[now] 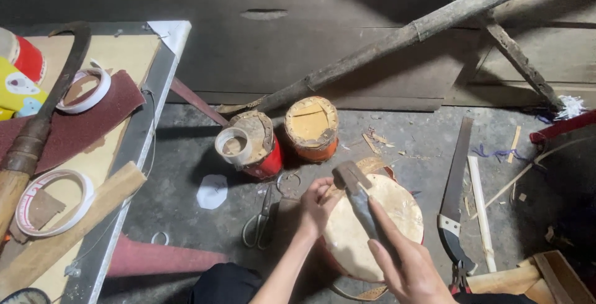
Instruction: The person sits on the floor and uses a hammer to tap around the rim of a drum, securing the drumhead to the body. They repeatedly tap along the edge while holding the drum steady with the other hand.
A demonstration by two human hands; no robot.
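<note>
A view looking down at a person's two bare hands working over a grey concrete floor [186, 174]. In the lower centre of the frame, the right hand [406, 267] is closed around the handle of a small hammer with a dark blocky head [351, 177], fingers wrapped along the shaft. The hammer head sits at the upper left edge of a round drum-like container with a pale skin stretched over its top [372, 229]. The left hand [316, 205] rests against the same upper left edge, fingers curled narrowly and pinching at the rim; whether it holds anything small cannot be told.

Just above, in the middle of the frame, stand two cylindrical cans. The red can [261, 155] has a tan covering on top and a white roll of tape [234, 144] resting on it. To its right, touching or nearly so, is an orange can with a tan square-marked top [310, 127]. Metal scissors [264, 214] lie on the floor between the red can and the left hand.

At the right, a hand saw with a dark blade [455, 180] lies upright in the frame beside a pale wooden stick [480, 211].

On the left, a bench with a tan top and metal edge [139, 136] carries two white tape rings [84, 90], a dark red sheet of sandpaper [74, 124], a curved sickle with a wooden handle [37, 124], and, at the far upper left, a yellow patterned package [15, 90].
</note>
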